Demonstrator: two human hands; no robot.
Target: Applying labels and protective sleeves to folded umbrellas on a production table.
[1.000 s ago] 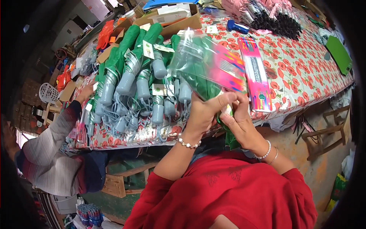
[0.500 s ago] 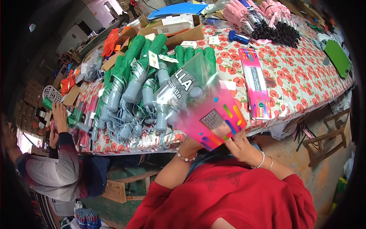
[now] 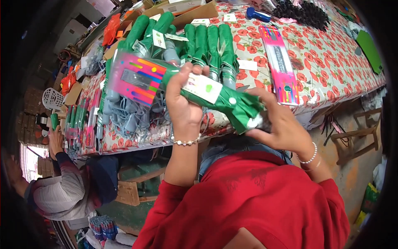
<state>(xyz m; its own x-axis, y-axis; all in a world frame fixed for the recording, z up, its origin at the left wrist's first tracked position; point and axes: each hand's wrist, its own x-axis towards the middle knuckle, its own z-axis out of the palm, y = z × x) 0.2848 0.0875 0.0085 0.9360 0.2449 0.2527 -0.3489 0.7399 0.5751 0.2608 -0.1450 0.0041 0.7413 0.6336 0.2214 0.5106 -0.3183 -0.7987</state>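
A folded green umbrella slants across in front of me, with a white tag on its side. Closed around its upper part is my left hand, next to a pink printed clear plastic sleeve. The umbrella's far end meets the sleeve; I cannot tell how far inside it lies. My right hand grips the umbrella's lower end, mostly hiding its handle. Behind, several green umbrellas with grey handles lie on the table. Another pink and clear sleeve lies flat at the right.
The flowered tablecloth covers the table. At the back are a cardboard box and a blue handheld scanner. A green board stands at the right edge. To the left sits a co-worker in a striped sleeve.
The pink sleeve has swung left from in front of me. The green umbrella now shows between my hands, my right hand at its lower end. My view has shifted downward.
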